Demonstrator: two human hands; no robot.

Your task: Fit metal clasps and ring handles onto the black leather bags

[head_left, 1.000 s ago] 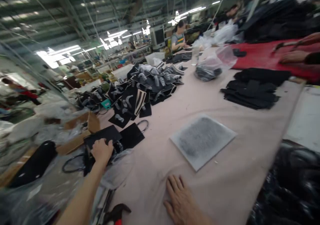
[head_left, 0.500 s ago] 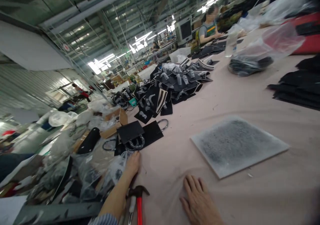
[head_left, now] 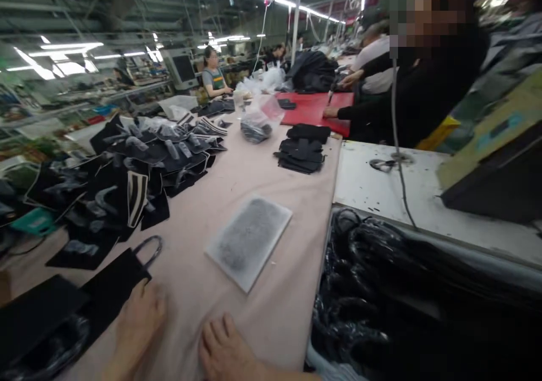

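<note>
Grey pad (head_left: 249,240) beyond hands, black pieces (head_left: 127,172) left

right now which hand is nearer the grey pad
Right. The right hand lies flat just below the grey pad; the left hand is farther off, by the black bag.

There is a single view, from a camera worn on the person's head. It looks forward and somewhat down along a long table (head_left: 271,161) covered in pale pink cloth, which runs away from the viewer into a factory hall. The nearest part of the scene sits at the bottom edge: the left hand (head_left: 138,322) and the right hand (head_left: 226,350) lie flat on the cloth, cut off by the frame. A grey pad (head_left: 249,241) lies near, mid-frame. Far co-workers appear small at the table's far end; one seated person at upper right is closer. The frame tilts slightly.
</note>
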